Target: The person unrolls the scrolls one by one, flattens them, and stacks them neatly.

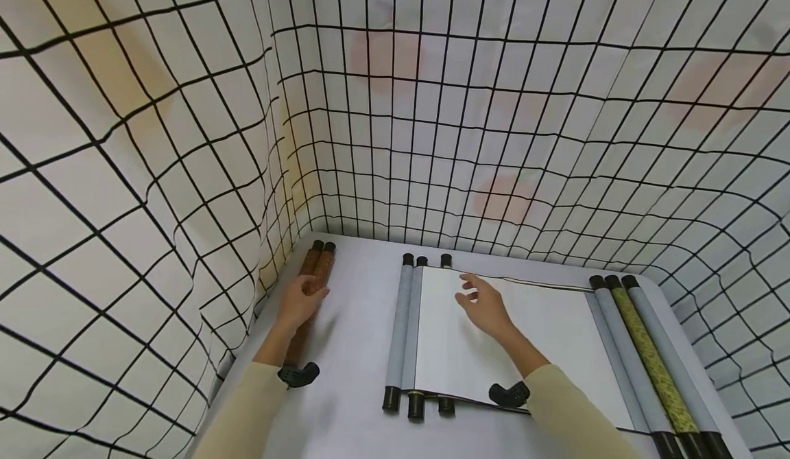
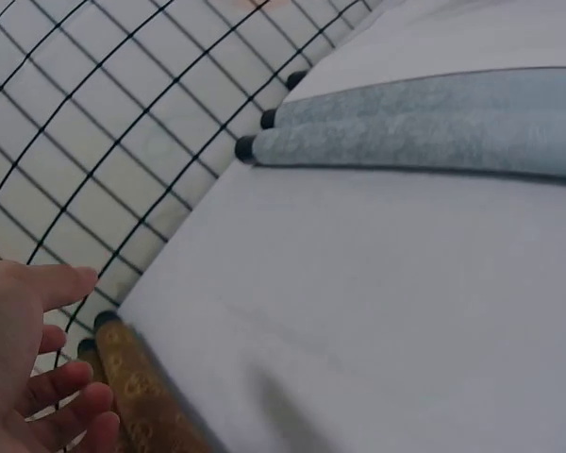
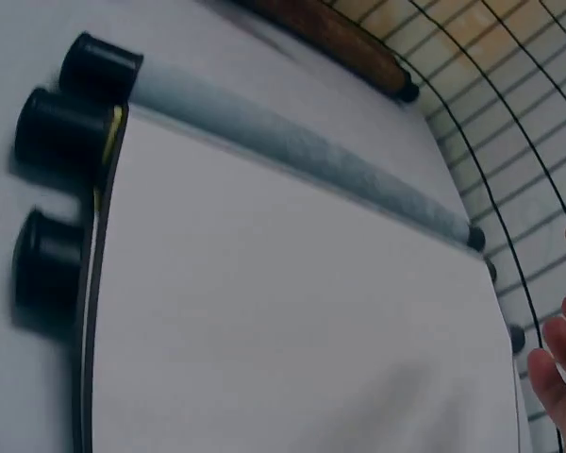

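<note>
Left of the white sheet, the brown scrolls could roll if bumped by the left hand (grip loose and empty, like the right hand over the sheet).

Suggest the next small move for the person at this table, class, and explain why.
I'd probably have the left hand close its fingers around one of the two brown rolls. It is at those rolls, fingers relaxed and holding nothing, while the right hand, also empty, is over the white sheet, farther from them.
</note>
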A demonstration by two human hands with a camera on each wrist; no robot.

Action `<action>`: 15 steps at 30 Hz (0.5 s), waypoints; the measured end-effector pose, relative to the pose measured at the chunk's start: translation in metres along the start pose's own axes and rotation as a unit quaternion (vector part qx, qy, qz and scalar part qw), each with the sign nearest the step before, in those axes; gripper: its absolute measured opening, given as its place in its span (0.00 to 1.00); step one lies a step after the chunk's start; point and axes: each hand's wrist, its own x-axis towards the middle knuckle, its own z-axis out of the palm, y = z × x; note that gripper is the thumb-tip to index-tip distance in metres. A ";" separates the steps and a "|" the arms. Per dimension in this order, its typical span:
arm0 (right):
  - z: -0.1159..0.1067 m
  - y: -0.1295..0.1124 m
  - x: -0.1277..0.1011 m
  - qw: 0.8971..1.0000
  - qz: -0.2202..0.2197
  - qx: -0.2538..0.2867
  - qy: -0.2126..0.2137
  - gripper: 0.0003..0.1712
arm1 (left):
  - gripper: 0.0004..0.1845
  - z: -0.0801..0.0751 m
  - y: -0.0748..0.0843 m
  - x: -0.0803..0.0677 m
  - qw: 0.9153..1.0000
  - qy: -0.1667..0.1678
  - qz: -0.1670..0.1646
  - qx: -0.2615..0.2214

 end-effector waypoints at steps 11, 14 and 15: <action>0.117 -0.084 0.006 0.989 -0.026 0.127 -0.076 0.25 | 0.32 -0.049 -0.031 -0.012 0.997 0.001 -0.075 0.031; 0.151 -0.099 0.004 0.985 -0.015 0.140 -0.101 0.26 | 0.32 -0.054 -0.044 -0.015 0.995 -0.011 -0.096 0.019; 0.162 -0.103 0.003 0.983 -0.006 0.145 -0.112 0.27 | 0.32 -0.055 -0.049 -0.016 0.995 -0.016 -0.101 0.018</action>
